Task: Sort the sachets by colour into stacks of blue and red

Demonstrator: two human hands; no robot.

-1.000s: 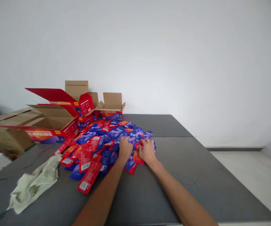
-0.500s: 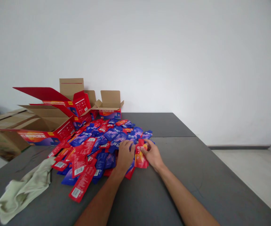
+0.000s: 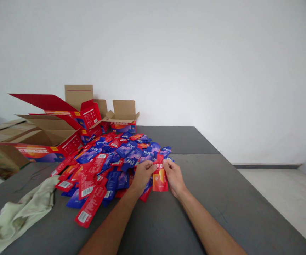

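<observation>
A red sachet [image 3: 160, 179] with an orange print and white lettering hangs between my two hands, its front towards me. My left hand [image 3: 143, 174] pinches its upper left edge between thumb and fingers. On the opposite edge, my right hand [image 3: 174, 176] grips it near the top in the same way. Just beyond and to the left spreads a heap of red and blue sachets [image 3: 113, 156], some with their barcodes up. The left forearm and hand hide a little of the heap's near right side.
Open red cardboard boxes [image 3: 74, 145] stand left of the heap, with a smaller open box [image 3: 123, 126] at the back. A brown carton [image 3: 5, 156] is at the far left. A crumpled pale green cloth [image 3: 22, 214] lies on the dark table [image 3: 208, 198]. A white wall rises behind.
My left hand has moved from the heap's edge onto the red sachet and now pinches its left side. The right hand has kept hold of the sachet's right edge. The view has shifted slightly.
</observation>
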